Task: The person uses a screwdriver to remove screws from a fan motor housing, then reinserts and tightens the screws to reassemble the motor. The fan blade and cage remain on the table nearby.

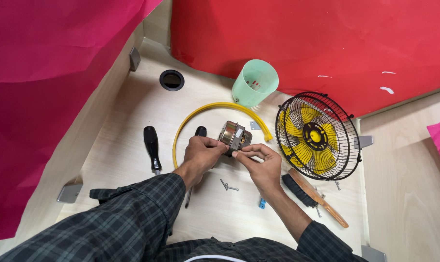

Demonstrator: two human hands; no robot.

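A small metal fan motor (234, 135) is held just above the light wooden desk (128, 121) at its middle. My left hand (202, 154) grips the motor from the left side. My right hand (260, 162) pinches its lower right edge with thumb and forefinger. A curved yellow plastic ring piece (215, 106) arcs on the desk behind the motor. Two loose screws (228, 186) lie on the desk just below my hands.
A black wire fan guard with yellow blades (318, 135) leans at the right. A pale green plastic cup (255, 83) stands behind. Two black-handled screwdrivers (152, 147) lie left, a wooden brush (313, 196) right. Red and pink sheets (302, 39) cover the walls.
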